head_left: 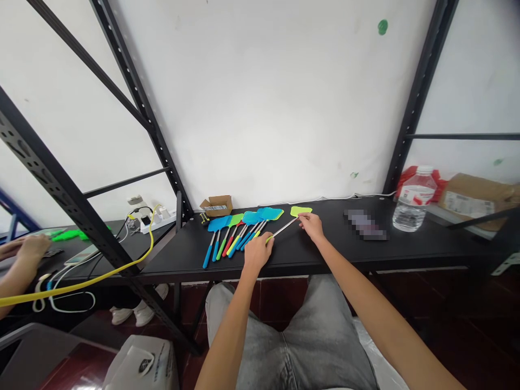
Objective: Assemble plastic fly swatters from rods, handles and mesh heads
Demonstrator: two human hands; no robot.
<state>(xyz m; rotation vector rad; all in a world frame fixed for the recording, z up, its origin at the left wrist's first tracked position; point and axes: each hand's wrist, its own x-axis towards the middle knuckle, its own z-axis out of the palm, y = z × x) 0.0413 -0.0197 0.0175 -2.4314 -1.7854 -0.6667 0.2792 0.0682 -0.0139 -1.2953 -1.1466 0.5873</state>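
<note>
A yellow-green fly swatter (301, 211) with a thin metal shaft is stretched between my two hands over the black table. My left hand (258, 251) is closed around its handle, most of which the fingers hide. Near the swatter's head, my right hand (312, 226) pinches the shaft. To the left of my hands lies a row of several fly swatters (220, 222), blue, green, red and yellow, partly overlapping, with their handles toward me.
Behind the row sits a small open cardboard box (217, 206) beside a binder clip (204, 218). A water bottle (414, 199) and a blurred-out object (365, 225) are on the right. A yellow cable (151, 246) crosses the left, where another person's hands (28, 252) rest.
</note>
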